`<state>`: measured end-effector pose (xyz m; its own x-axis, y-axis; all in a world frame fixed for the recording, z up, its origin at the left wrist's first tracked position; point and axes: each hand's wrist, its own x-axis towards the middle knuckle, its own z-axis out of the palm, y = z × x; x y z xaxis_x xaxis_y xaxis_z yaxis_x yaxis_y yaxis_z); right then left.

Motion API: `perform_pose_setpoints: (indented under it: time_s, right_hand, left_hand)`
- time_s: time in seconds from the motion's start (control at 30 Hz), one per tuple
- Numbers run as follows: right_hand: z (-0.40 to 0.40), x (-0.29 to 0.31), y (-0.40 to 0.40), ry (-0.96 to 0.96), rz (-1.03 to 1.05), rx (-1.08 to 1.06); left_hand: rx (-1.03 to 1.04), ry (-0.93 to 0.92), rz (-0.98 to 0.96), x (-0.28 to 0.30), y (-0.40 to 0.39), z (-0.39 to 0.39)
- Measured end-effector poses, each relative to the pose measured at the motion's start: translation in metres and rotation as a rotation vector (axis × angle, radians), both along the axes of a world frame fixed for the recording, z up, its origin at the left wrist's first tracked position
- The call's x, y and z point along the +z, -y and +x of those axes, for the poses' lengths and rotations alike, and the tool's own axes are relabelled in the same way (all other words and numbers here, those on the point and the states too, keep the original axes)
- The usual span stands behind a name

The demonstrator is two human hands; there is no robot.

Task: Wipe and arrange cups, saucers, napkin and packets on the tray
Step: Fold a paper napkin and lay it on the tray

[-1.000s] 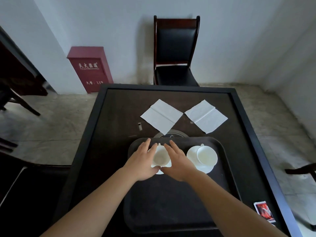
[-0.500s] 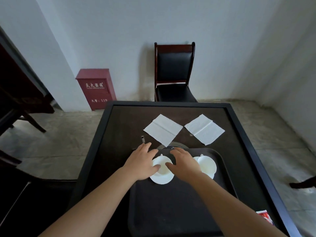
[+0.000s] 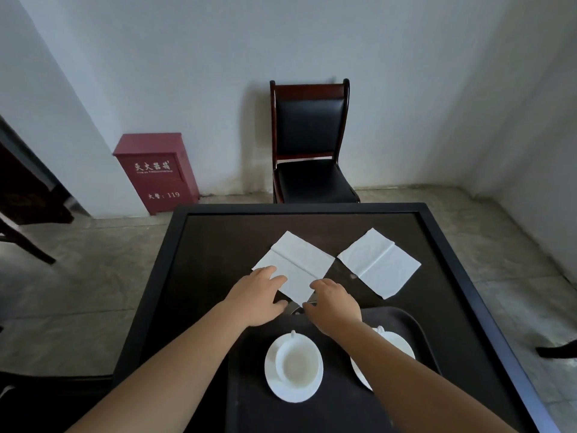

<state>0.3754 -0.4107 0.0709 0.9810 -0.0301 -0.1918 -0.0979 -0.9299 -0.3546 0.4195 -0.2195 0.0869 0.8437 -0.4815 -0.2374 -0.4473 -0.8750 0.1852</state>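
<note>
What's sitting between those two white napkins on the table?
Nothing. In the head view, the left napkin and right napkin nearly meet corner to corner, with only bare dark table in the gap.

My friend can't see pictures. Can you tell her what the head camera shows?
Two bare hands, left hand and right hand, reach onto the nearer white napkin on a dark table. A second napkin lies beside it. Closer, two white cups on saucers sit on a black tray.

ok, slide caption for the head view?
Both hands reach the near napkin; two cups on saucers sit on tray.
</note>
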Motion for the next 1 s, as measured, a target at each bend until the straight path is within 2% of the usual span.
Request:
perform_pose_setpoints:
  time_s: [0.2,0.4,0.47,0.6,0.7,0.8,1.0]
  right_hand:
    - [0.063,-0.051,0.011,-0.088,0.004,-0.094]
    - [0.096,-0.104,0.020,-0.078,-0.152,-0.063]
    - [0.102,-0.119,0.026,-0.034,-0.178,0.023]
    - [0.118,-0.136,0.047,0.032,-0.193,0.211]
    - [0.135,-0.142,0.058,0.065,-0.205,0.311]
    - [0.144,-0.143,0.061,0.098,-0.201,0.363]
    - [0.143,-0.144,0.062,0.115,-0.127,0.288]
  left_hand:
    - [-0.058,0.022,0.001,-0.054,0.006,0.057]
    - [-0.085,0.065,-0.109,-0.104,0.015,0.104]
    - [-0.067,0.077,-0.158,-0.119,0.014,0.115]
    - [-0.018,0.088,-0.136,-0.149,-0.004,0.118]
    - [0.037,0.110,-0.221,-0.158,-0.011,0.117]
    - [0.008,0.106,-0.269,-0.158,-0.011,0.120]
    - [0.104,0.098,-0.515,-0.156,-0.018,0.118]
